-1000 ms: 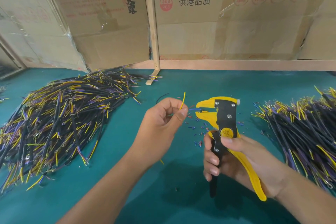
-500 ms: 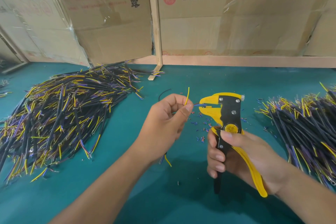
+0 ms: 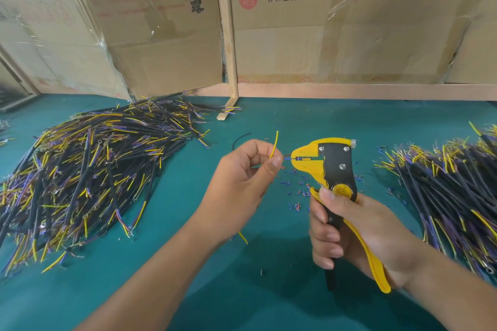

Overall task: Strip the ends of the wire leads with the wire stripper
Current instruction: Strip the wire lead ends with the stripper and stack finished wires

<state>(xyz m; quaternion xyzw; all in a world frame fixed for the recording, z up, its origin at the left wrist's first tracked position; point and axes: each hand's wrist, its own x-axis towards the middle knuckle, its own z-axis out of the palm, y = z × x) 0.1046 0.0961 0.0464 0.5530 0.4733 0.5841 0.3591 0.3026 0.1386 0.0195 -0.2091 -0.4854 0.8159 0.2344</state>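
Flattened brown cardboard boxes [image 3: 349, 35] line the wall behind the teal bench top [image 3: 166, 250]; can't see anything in them. Loose heaps of black, yellow & purple wire leads sit at left [image 3: 88, 169] and right [image 3: 451, 196]. Left hand [image 3: 242, 183] pinches a thin blue lead [image 3: 287, 158], its tip in the head of the yellow-and-black wire stripper [image 3: 336, 169]; a yellow lead [image 3: 274, 145] sticks up. Right hand [image 3: 357, 231] grips the handles. Tiny insulation bits [image 3: 298, 191] lie below.

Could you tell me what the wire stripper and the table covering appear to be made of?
Wire stripper: glossy yellow body and handle, probably moulded plastic, with a matte black plate held by shiny, likely metal, rivets. Table covering: smooth teal mat, seemingly rubber or vinyl, judging by its even, low-sheen surface.
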